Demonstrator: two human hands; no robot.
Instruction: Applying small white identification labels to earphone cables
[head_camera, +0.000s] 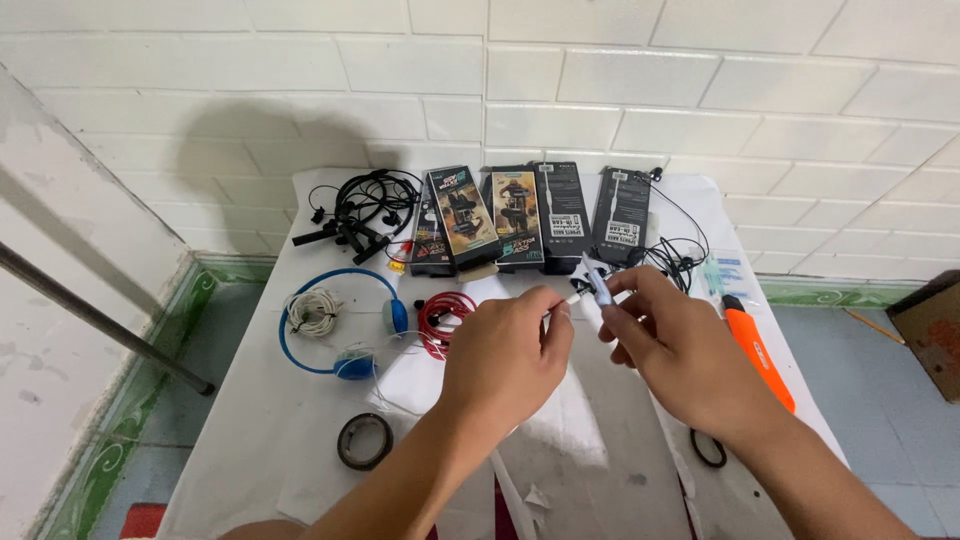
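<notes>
Two bare hands hold a small white connector above a cluttered white surface (250, 450).

Largest to smallest: dark retail boxes (520, 215) line the far edge by the tiled wall; blue headphones (335, 325) lie at left, an orange tool (757, 350) at right, a tape roll (364, 441) near. Left hand (505, 355) and right hand (680, 345) meet, fingers pinched narrow on the connector (590, 288) at mid-surface.

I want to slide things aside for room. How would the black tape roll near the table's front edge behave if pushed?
The black tape roll lies flat on the white table cover, so it would probably slide rather than roll. It looks thin and hollow, likely light. The loose cover might wrinkle under it.
</notes>
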